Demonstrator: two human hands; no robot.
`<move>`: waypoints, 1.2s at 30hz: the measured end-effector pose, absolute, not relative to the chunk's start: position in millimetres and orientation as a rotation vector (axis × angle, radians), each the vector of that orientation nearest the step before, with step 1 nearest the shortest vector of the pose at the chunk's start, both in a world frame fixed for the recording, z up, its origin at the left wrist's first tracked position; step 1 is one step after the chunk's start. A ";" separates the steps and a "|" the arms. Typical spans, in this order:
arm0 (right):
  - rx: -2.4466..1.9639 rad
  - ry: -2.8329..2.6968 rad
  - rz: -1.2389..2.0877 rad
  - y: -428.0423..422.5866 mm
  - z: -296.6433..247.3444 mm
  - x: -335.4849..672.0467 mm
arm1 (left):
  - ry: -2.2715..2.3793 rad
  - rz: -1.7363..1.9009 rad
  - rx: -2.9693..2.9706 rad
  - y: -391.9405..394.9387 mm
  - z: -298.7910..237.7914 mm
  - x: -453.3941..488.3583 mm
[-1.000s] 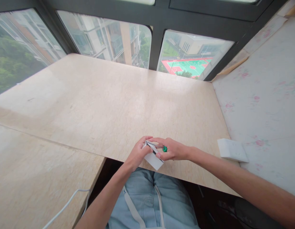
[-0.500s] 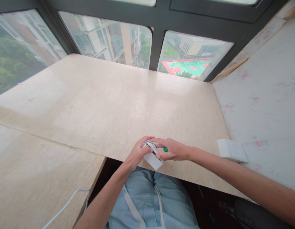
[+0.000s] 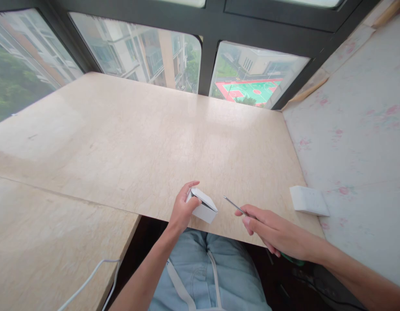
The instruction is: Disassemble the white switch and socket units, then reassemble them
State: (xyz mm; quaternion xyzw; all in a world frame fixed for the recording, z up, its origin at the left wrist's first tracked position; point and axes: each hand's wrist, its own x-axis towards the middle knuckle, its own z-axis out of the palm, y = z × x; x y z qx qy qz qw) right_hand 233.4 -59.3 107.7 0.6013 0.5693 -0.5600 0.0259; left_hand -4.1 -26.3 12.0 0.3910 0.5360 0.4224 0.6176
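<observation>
My left hand (image 3: 183,205) is closed around a small white box (image 3: 204,214) at the front edge of the stone ledge. A dark gap runs along the box between its upper plate and its side, and my left thumb rests at this gap. To the right, my right hand (image 3: 268,226) grips a screwdriver (image 3: 234,204). Its thin metal shaft points up and left towards the box, with the tip apart from it. Part of the green handle shows below my right palm; my fingers cover the rest.
The beige stone ledge (image 3: 148,142) stretches back to dark-framed windows (image 3: 204,65). A white block (image 3: 308,201), which looks like a wall socket, sits against the flowered wall (image 3: 355,147) on the right. At the lower left, a white cable (image 3: 86,280) crosses the ledge.
My right hand has moved right and down, away from the box, and the screwdriver's shaft now shows free of it. My left hand keeps hold of the box. The view has shifted slightly.
</observation>
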 end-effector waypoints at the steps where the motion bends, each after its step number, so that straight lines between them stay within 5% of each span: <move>1: 1.845 1.672 -1.781 -65.9 108.9 234.5 | 1.263 1.005 0.912 -27.0 12.2 -3.0; 12: 1.734 1.990 -1.500 -65.4 112.4 217.6 | 1.495 1.119 1.142 -35.4 16.7 13.1; 36: 1.835 1.647 -1.892 -65.4 96.8 219.0 | 1.563 1.124 1.210 -42.4 14.2 26.0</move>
